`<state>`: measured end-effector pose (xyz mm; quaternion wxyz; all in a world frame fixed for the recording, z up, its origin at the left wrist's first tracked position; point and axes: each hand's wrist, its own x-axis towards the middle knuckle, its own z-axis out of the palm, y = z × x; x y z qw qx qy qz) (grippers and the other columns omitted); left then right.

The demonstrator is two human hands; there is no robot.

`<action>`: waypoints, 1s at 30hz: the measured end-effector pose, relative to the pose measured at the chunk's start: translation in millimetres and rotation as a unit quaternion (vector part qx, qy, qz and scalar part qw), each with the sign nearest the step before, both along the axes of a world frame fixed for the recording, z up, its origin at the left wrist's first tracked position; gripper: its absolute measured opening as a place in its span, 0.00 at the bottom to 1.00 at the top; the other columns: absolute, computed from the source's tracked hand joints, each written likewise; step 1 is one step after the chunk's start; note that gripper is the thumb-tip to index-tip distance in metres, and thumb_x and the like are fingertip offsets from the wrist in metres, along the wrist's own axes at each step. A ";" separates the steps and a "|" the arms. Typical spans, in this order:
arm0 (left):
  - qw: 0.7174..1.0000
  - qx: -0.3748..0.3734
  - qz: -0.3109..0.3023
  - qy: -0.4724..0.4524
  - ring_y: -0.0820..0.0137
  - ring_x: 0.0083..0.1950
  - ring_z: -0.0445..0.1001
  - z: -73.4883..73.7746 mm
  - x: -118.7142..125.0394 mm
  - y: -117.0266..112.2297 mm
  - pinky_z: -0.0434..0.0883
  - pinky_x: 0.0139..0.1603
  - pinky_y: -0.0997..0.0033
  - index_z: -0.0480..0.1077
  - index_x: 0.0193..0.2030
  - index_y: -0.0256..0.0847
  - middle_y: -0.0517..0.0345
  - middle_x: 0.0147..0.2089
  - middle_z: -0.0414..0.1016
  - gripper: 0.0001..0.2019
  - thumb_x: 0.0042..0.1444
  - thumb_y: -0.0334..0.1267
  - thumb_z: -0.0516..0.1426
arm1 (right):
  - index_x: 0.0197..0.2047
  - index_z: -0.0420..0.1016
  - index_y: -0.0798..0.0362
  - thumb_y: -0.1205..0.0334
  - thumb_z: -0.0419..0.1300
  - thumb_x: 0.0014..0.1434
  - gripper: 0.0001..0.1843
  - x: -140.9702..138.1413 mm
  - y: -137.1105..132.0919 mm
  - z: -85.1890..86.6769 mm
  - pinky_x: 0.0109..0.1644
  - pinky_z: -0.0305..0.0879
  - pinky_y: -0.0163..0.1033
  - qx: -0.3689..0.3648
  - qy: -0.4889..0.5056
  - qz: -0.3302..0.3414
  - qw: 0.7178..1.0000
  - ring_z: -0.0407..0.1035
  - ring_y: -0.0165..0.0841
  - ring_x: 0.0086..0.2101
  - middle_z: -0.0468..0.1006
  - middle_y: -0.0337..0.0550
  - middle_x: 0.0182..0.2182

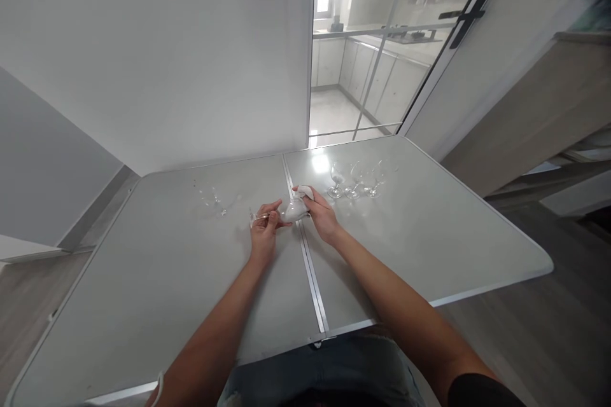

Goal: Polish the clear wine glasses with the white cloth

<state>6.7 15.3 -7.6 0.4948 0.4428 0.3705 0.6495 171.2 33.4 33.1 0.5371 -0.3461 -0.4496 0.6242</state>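
A clear stemmed glass [281, 216] lies sideways in the air over the table's middle seam, its foot toward the left and its bowl toward the right. My left hand [265, 224] is closed round the stem near the foot. My right hand [321, 211] grips a white cloth [304, 191] at the rim of the bowl. White material shows inside the bowl too. Whether it is cloth or tissue is hard to make out.
Three clear stemmed glasses stand upright in a row on the right, the nearest glass [336, 178] close to my right hand. Another clear glass [211, 199] lies at the left. The pale table [191, 305] meets a wall and a glazed door [363, 63].
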 end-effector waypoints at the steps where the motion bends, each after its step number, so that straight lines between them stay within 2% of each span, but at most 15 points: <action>1: 1.000 0.001 0.004 0.001 0.74 0.38 0.71 -0.1 -0.1 0.3 0.81 0.38 0.69 0.79 0.51 0.45 0.55 0.46 0.69 0.20 0.57 0.53 0.63 | 0.57 0.73 0.46 0.49 0.58 0.62 0.21 -2.4 -1.6 -0.2 0.40 0.62 0.35 0.003 0.014 0.015 1.000 0.62 0.32 0.36 0.71 0.40 0.40; 4: 1.000 0.004 0.012 0.009 0.71 0.43 0.72 -0.2 -0.3 0.6 0.81 0.38 0.70 0.79 0.50 0.43 0.51 0.50 0.70 0.19 0.57 0.52 0.63 | 0.65 0.64 0.44 0.47 0.57 0.64 0.28 -7.6 -6.7 -0.6 0.46 0.65 0.38 0.008 0.064 0.059 0.996 0.65 0.34 0.40 0.71 0.41 0.41; 7: 1.000 0.013 0.015 0.012 0.69 0.44 0.73 -0.1 -0.3 -0.2 0.81 0.37 0.71 0.79 0.51 0.43 0.51 0.51 0.71 0.19 0.57 0.51 0.64 | 0.68 0.60 0.43 0.45 0.56 0.65 0.31 -6.2 -10.3 0.2 0.49 0.65 0.40 0.030 0.054 0.050 0.997 0.66 0.35 0.42 0.72 0.42 0.42; 11: 1.000 0.007 0.019 0.008 0.73 0.38 0.71 -0.1 -1.1 -1.4 0.79 0.32 0.73 0.80 0.49 0.42 0.51 0.48 0.72 0.19 0.57 0.52 0.63 | 0.65 0.67 0.47 0.45 0.56 0.65 0.28 3.1 -9.3 2.5 0.46 0.63 0.38 0.072 -0.045 0.070 0.994 0.64 0.34 0.39 0.72 0.42 0.39; 13: 1.000 -0.001 0.018 0.002 0.74 0.36 0.69 0.1 -1.5 -1.4 0.78 0.30 0.74 0.80 0.47 0.42 0.52 0.47 0.71 0.19 0.57 0.53 0.63 | 0.62 0.71 0.49 0.45 0.56 0.65 0.27 7.6 -5.6 2.1 0.41 0.62 0.37 0.062 -0.056 0.068 0.994 0.62 0.33 0.35 0.71 0.40 0.35; 17: 1.000 -0.001 -0.002 -0.001 0.76 0.35 0.69 1.2 -1.5 0.0 0.79 0.33 0.74 0.80 0.47 0.43 0.55 0.45 0.70 0.18 0.57 0.52 0.64 | 0.58 0.75 0.52 0.48 0.59 0.62 0.25 11.3 3.2 -2.2 0.35 0.58 0.35 -0.008 0.006 0.040 0.999 0.60 0.31 0.31 0.70 0.40 0.33; 20: 1.000 -0.006 -0.005 -0.017 0.78 0.33 0.68 1.1 -1.6 1.7 0.79 0.34 0.73 0.80 0.49 0.44 0.55 0.45 0.71 0.17 0.58 0.51 0.62 | 0.58 0.75 0.51 0.51 0.61 0.60 0.24 8.1 5.1 -4.4 0.38 0.61 0.36 -0.035 0.074 0.021 0.996 0.63 0.31 0.34 0.71 0.40 0.35; 23: 1.000 0.000 -0.004 -0.020 0.77 0.35 0.69 0.0 -1.5 1.9 0.79 0.36 0.73 0.79 0.50 0.45 0.55 0.46 0.70 0.17 0.60 0.51 0.62 | 0.64 0.69 0.45 0.51 0.60 0.61 0.28 2.6 2.0 -3.9 0.42 0.64 0.37 -0.037 0.109 0.015 0.993 0.65 0.32 0.36 0.71 0.39 0.37; 26: 1.000 0.022 -0.005 -0.003 0.73 0.41 0.70 -0.4 -1.3 0.6 0.79 0.38 0.73 0.79 0.51 0.47 0.55 0.46 0.69 0.16 0.58 0.49 0.63 | 0.67 0.65 0.42 0.51 0.59 0.62 0.30 1.5 -2.5 -0.3 0.46 0.65 0.39 0.014 0.037 0.013 0.999 0.66 0.34 0.40 0.73 0.40 0.40; 28: 1.000 0.025 0.000 0.005 0.72 0.42 0.71 0.0 -2.0 0.1 0.79 0.36 0.73 0.79 0.50 0.46 0.54 0.48 0.69 0.17 0.58 0.50 0.63 | 0.66 0.67 0.43 0.53 0.59 0.62 0.29 4.6 -4.1 3.0 0.50 0.63 0.39 0.081 -0.043 0.031 0.995 0.66 0.35 0.44 0.74 0.41 0.44; 30: 1.000 0.019 0.010 0.008 0.72 0.40 0.71 0.6 -3.5 0.8 0.79 0.34 0.73 0.80 0.48 0.45 0.52 0.49 0.71 0.17 0.57 0.51 0.63 | 0.64 0.70 0.44 0.55 0.58 0.63 0.26 8.9 -3.9 5.5 0.50 0.62 0.39 0.120 -0.099 0.064 0.986 0.65 0.35 0.45 0.74 0.41 0.45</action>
